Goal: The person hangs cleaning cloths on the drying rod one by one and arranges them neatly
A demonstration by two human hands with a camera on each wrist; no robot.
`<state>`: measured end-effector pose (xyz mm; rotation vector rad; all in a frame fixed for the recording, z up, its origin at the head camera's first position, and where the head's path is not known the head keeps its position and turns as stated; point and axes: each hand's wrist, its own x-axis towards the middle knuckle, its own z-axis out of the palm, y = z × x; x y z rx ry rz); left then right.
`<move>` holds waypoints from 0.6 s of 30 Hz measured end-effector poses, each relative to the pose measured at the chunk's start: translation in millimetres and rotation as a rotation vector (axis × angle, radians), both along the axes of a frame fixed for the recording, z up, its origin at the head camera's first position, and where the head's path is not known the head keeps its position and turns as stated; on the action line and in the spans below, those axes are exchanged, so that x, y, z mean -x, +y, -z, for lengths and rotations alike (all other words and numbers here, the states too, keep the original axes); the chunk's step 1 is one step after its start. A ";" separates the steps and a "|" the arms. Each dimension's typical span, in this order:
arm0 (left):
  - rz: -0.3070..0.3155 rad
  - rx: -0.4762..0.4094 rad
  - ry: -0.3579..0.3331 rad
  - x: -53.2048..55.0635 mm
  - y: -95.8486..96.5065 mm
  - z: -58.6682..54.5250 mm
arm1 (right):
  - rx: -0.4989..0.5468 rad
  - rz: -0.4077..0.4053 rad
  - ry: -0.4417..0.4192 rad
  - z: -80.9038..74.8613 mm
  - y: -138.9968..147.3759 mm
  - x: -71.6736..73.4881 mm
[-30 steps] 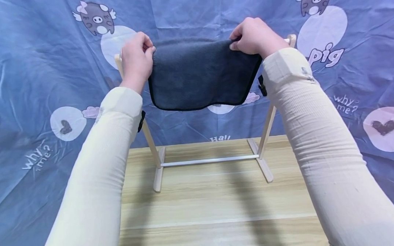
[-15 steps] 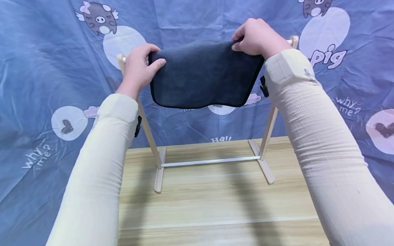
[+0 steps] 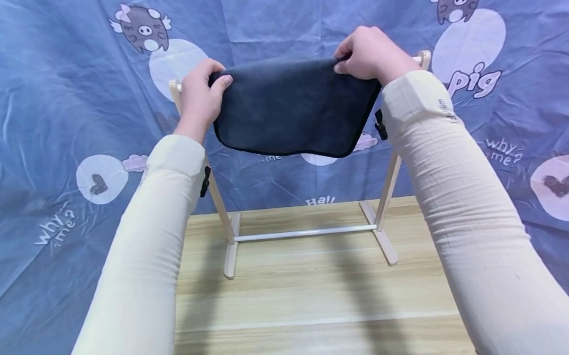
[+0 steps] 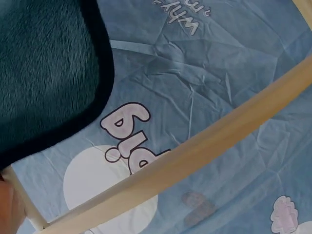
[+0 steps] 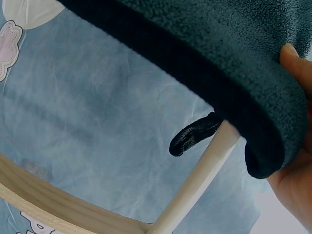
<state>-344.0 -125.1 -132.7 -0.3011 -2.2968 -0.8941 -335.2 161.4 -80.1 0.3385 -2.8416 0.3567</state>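
Observation:
A dark grey towel [image 3: 291, 105] with a black edging hangs over the top rail of a wooden rack, its rounded lower corners facing me in the head view. My left hand [image 3: 199, 99] pinches its upper left edge, thumb in front and fingers behind. At the upper right, my right hand [image 3: 372, 54] pinches the cloth between thumb and fingers. Fuzzy pile shows on the towel [image 4: 44, 68] in the left wrist view. In the right wrist view the edge of the towel [image 5: 234, 63] curls over near my thumb, and a black strip [image 5: 195, 136] pokes out behind the rail.
The rack's white top rail [image 5: 200, 180] meets a wooden side post [image 4: 170, 175]. Lower down, a white crossbar [image 3: 306, 233] joins two wooden feet [image 3: 385, 242] on the wood-grain surface [image 3: 313, 292]. Blue printed fabric [image 3: 39, 130] hangs behind and at both sides.
My left thumb and fingers spread apart at the towel's left edge, then closed on it again. The towel's lower left corner shifted slightly left and up. My right hand kept its pinch.

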 end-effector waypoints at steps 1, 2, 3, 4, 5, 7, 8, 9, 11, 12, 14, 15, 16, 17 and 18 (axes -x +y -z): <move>-0.012 -0.005 0.010 -0.2 0.2 -0.8 | -0.001 0.000 -0.002 0.1 -0.5 0.3; -0.024 -0.007 0.023 -0.3 0.3 -1.9 | 0.000 0.000 -0.003 -0.1 -1.1 0.6; -0.041 -0.004 0.035 -0.5 0.5 -3.4 | -0.002 -0.001 -0.004 -0.5 -1.7 0.7; -0.055 0.000 0.052 -0.5 1.4 -5.0 | -0.002 0.000 -0.005 -1.0 -1.7 0.7; -0.071 0.007 0.069 -0.4 2.2 -6.8 | -0.002 0.001 -0.006 -1.5 -1.9 0.7; -0.100 0.016 0.092 0.1 3.9 -10.3 | -0.006 0.001 -0.004 -2.5 -2.5 0.7; -0.114 0.017 0.093 0.2 4.9 -11.8 | -0.006 0.001 -0.002 -3.0 -2.7 0.7; -0.129 0.021 0.092 0.4 5.7 -13.0 | -0.007 0.000 -0.003 -3.2 -2.8 0.9; -0.148 0.025 0.086 0.8 7.2 -14.5 | -0.011 0.002 -0.002 -3.5 -3.0 0.6; -0.155 0.026 0.081 1.0 7.8 -14.9 | -0.012 0.000 -0.003 -3.5 -3.0 0.8; -0.165 0.029 0.075 1.2 8.4 -15.0 | -0.013 0.000 -0.008 -3.3 -2.7 0.7; -0.165 0.028 0.073 1.4 8.4 -15.0 | -0.013 0.000 -0.014 -2.9 -2.4 0.9; -0.167 0.026 0.070 1.8 8.2 -14.9 | -0.012 0.000 -0.016 -2.9 -2.2 0.8; -0.170 0.023 0.065 2.0 7.9 -14.9 | -0.011 0.000 -0.020 -2.7 -1.9 1.0; -0.171 0.020 0.063 2.4 7.3 -14.6 | -0.014 0.000 -0.023 -2.5 -1.6 1.6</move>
